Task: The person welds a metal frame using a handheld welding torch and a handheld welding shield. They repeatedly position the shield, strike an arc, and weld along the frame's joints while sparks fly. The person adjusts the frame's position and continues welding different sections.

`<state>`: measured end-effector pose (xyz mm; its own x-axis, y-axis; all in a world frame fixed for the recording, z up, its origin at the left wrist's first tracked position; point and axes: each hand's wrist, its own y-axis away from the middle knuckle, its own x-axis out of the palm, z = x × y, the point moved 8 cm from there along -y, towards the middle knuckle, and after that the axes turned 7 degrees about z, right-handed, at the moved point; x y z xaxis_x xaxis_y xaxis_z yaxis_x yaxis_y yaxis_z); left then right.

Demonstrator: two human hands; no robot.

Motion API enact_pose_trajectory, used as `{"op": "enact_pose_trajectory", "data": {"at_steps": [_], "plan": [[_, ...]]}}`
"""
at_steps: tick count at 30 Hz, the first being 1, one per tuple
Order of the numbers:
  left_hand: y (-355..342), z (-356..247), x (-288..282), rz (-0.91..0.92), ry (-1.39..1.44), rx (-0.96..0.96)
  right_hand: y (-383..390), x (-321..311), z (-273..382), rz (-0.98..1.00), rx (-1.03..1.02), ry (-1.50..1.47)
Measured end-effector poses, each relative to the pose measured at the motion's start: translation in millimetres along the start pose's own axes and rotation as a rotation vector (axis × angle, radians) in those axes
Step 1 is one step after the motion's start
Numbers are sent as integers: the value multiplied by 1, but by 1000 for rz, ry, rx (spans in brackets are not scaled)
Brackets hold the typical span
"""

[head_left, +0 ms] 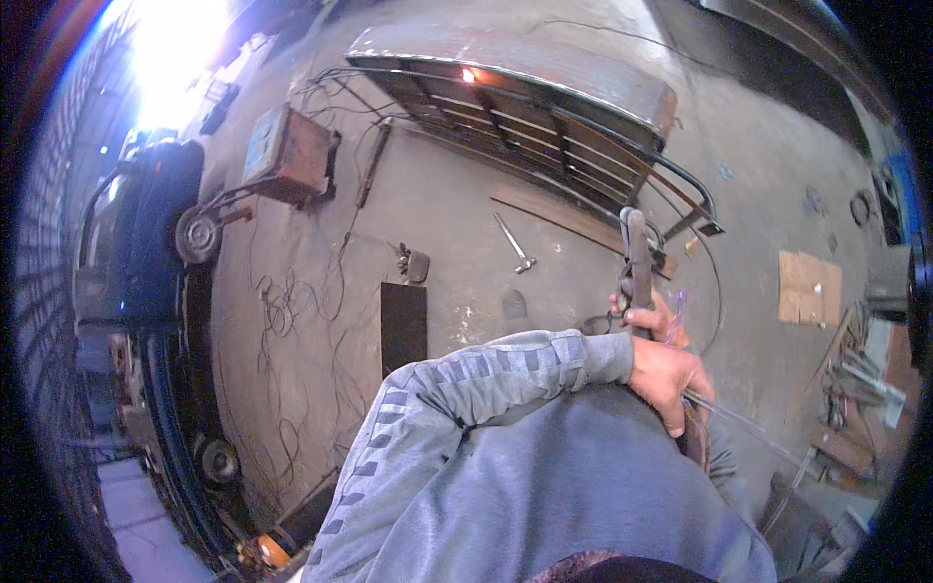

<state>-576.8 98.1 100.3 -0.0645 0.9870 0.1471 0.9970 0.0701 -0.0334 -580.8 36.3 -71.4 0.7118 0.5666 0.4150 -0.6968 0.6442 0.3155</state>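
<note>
left hand (pixel 669 377) grips a thin rod (pixel 739 419), slanting lengthwise toward lower right.

Below bench (pixel 525 58): wearer's R wrist hidden behind L hand (pixel 671 374); lower end of clamp (pixel 637 253) lost in R hand (pixel 664 316). Rods (pixel 743 418), lower R of bench, blur at far end. Glare (pixel 180 49) L of bench hides bkgd; bits (pixel 816 201) R of bench too small to ID.
</note>
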Motion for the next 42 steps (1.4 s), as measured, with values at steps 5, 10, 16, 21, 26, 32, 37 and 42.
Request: {"op": "enact_pose_trajectory", "data": {"at_steps": [5, 10, 16, 21, 26, 32, 37, 42], "plan": [[44, -13, -44, -384, 22, 233, -35, -3, -53, -141, -8, -167], [161, 5, -104, -1072, 173, 283, -15, -7, 17, -286, -136, 0], [271, 117, -87, -1385, 256, -408, -13, -25, 10, -367, -104, 135], [227, 175, -75, -1214, 554, -388, -13, -45, 7, -506, -217, 428], [189, 147, -109, -1101, 617, -184, 1, -37, 21, -604, -30, 744], [206, 83, -145, -1327, 571, 185, 33, -56, 0, -699, 111, 721], [230, 123, -123, -1334, 673, 196, 47, -65, -12, -706, 57, 612], [241, 162, -80, -1349, 846, 261, 53, -55, -4, -635, 22, 526]]}}
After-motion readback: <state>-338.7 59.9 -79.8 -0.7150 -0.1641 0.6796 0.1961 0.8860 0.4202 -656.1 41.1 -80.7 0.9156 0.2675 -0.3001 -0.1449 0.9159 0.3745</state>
